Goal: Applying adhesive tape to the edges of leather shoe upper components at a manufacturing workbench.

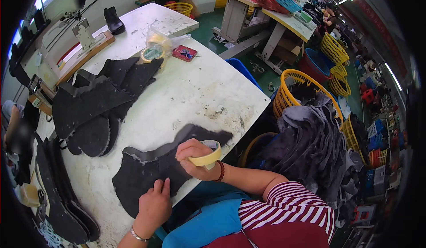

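A cut black fabric piece, probably a shoe or boot upper, lies flat near the table's front edge. On its lower edge rests my left hand, fingers stretched out and pressing down without gripping. My right hand is closed around a roll of pale yellow masking tape, held just over the right part of the piece. The fingertips of that hand are curled in, so any loose strip of tape between them is hidden.
More black pieces lie stacked at the left, with long upright ones nearer me. A plastic bag with tape rolls, a small red tin and a black boot stand farther back. Right of the table, a yellow basket adjoins heaped dark fabric.
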Motion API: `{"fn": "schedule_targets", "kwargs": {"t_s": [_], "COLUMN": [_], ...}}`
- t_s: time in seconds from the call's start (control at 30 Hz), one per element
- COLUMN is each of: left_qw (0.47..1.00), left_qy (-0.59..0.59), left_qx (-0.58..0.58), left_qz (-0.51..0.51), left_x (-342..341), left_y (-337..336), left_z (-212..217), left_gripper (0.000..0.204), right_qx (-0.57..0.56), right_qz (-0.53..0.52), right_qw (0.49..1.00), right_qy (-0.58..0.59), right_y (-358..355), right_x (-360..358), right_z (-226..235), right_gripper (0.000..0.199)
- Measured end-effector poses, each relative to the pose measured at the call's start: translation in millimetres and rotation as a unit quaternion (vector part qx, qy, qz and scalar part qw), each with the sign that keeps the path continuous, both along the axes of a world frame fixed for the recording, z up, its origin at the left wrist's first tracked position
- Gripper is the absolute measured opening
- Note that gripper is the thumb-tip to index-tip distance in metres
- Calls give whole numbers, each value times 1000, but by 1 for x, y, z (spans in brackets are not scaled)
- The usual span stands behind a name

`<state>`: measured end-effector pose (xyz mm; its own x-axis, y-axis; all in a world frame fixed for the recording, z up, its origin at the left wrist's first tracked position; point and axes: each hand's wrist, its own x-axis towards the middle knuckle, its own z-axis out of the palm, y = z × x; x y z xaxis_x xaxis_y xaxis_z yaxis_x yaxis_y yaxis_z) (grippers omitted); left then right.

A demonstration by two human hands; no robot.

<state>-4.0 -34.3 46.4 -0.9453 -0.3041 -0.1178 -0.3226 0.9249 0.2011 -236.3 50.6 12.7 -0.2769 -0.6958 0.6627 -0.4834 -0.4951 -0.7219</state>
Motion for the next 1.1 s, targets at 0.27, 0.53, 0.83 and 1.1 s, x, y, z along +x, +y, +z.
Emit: {"fn": "schedule_targets", "kwargs": {"t_s": [0.27,0.53,0.83,1.1], "left_qw": [685,569,585,799], "left_qy": [359,366,407,333], "left_qx": [595,646,619,331], "left_qz": [218,354,330,375], "left_x": [2,-7,-1,21], "left_y": [6,28,23,-58], "left_z": [-8,-7,-11,-31], "left_gripper": [23,10,14,18], "right_qx": [21,2,115,160], "right_qz": [165,117,-22,26], "right_qw": [984,987,938,984], "right_qy": [62,108,325,75], "right_y": [-5,-10,-2,-36], "right_x": [31,48,-25,37], "right_z": [0,-3,7,-11], "right_gripper": [38,48,60,41]}}
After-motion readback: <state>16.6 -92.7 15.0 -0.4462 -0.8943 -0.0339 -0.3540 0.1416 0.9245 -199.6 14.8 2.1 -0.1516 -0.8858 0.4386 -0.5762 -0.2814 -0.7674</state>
